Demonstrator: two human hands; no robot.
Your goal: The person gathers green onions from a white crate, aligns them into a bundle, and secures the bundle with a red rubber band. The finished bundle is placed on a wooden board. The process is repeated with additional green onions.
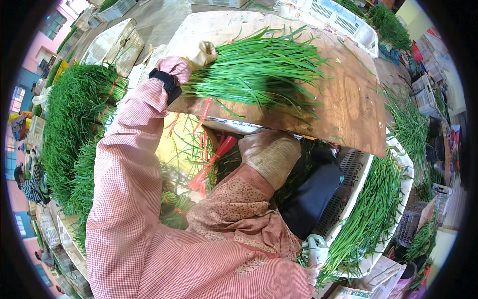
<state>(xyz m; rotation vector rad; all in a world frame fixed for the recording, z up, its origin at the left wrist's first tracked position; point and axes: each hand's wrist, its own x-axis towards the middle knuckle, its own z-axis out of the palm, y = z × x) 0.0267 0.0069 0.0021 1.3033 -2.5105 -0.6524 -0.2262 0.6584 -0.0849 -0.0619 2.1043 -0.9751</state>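
Note:
Loose green garlic chives (257, 71) lie across a wooden board (347, 101). My left hand (204, 53), in a pale glove, is against their left end; its fingers are partly hidden, so I cannot tell whether it grips any. Low on the right, my right hand (315, 248), in a whitish glove, is beside a white plastic crate (364, 175) of long chives (368, 216). Its fingers look curled near a few green leaves, but the grip is unclear. A bundle of red tie strips (213, 162) hangs below the board by my knee.
Bundled greens with red ties (78, 130) are stacked at the left. A white crate (336, 20) stands beyond the board, and another crate (115, 48) lies at the upper left. Scattered greens (409, 123) cover the floor at right. A person (31, 181) sits at far left.

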